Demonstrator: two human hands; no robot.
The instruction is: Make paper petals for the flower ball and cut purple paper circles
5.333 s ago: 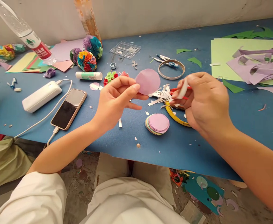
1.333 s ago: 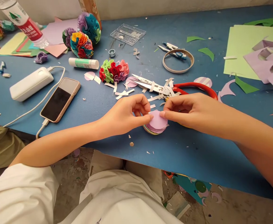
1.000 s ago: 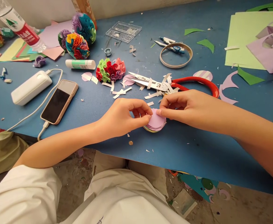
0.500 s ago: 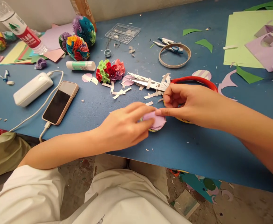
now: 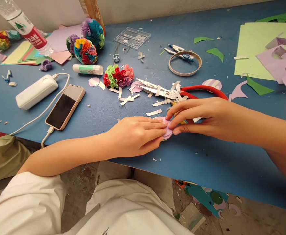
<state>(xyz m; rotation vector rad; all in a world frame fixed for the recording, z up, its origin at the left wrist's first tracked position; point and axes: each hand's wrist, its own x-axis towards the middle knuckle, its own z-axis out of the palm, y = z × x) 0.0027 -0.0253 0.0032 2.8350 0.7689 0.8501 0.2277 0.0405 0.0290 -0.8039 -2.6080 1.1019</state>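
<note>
A small stack of round light-purple paper pieces (image 5: 167, 132) lies on the blue table near its front edge. Stretched flat, the fingers of my left hand (image 5: 140, 135) rest on top of the stack and cover its left part. From the other side, the fingertips of my right hand (image 5: 197, 117) touch the stack's right edge, with thumb and fingers apart. Just behind my right hand lie red-handled scissors (image 5: 168, 93), their blades partly open and pointing left. Pale paper strips (image 5: 154, 112) are scattered around them. Something yellow under my right hand is mostly hidden.
Rolled-paper flower balls (image 5: 118, 76), a glue stick (image 5: 87, 69), a phone (image 5: 65, 107) and a white power bank (image 5: 37, 92) are on the left. Farther back are a tape ring (image 5: 185, 63) and compasses (image 5: 179, 52). Light-green sheets (image 5: 248, 49) lie right; a bottle (image 5: 32, 36) stands back left.
My left hand has flattened onto the paper stack. My right hand's curled fingers have straightened and come down to the stack's right edge. The view has shifted slightly.
</note>
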